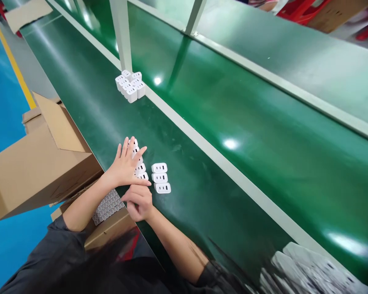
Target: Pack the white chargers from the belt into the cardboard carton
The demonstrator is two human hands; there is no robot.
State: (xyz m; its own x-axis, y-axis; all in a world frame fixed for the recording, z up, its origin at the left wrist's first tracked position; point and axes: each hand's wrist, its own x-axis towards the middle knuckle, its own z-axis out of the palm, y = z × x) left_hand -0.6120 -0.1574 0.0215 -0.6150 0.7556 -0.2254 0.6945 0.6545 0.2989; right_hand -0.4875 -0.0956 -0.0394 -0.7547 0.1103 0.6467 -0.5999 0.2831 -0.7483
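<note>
My left hand [124, 166] lies with its fingers spread over a row of white charger blocks [141, 168], touching them and hiding part of the row. Just below the left hand, my right hand [140, 201] is closed, its fingers curled in. Whatever may be inside those fingers is hidden. To the right of the row stand three more white chargers [160, 178] in a short column, their port faces up. Neither hand touches this column.
Farther up the green belt [88, 98] a cluster of white chargers [130, 86] stands beside a metal post [122, 36]. An open cardboard box [39, 163] and a tray of many small cells [108, 207] sit at the left edge. Blurred plastic-wrapped pieces [306, 269] lie lower right.
</note>
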